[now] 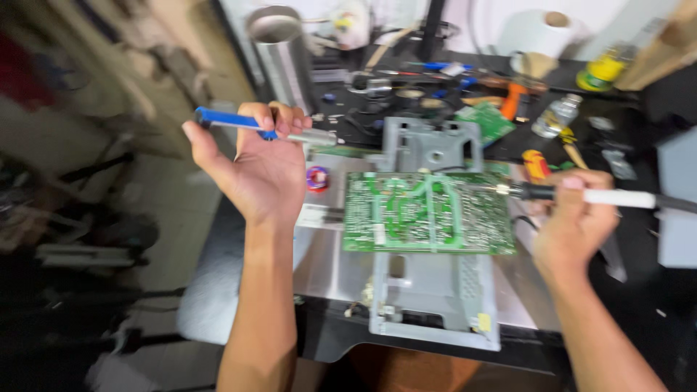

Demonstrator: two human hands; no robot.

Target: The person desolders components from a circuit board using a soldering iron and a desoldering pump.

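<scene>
Down front, 2 bare forearms rising from the bottom edge. 1 green circuit board [428,213], lying flat on 1 grey metal frame [433,301] on the worktop [327,261]. Left hand [258,163] raised palm-up left of the board, fingers [279,116] curled around 1 blue-handled desoldering pump [265,128], thumb stretched out. Right hand [577,214] at the board's right edge, fingers pinching 1 soldering iron [573,193], tip at the board's upper right corner. 1 small solder spool [317,178] between left hand and board. Clutter behind blurred, hard to count; left side smeared.
</scene>
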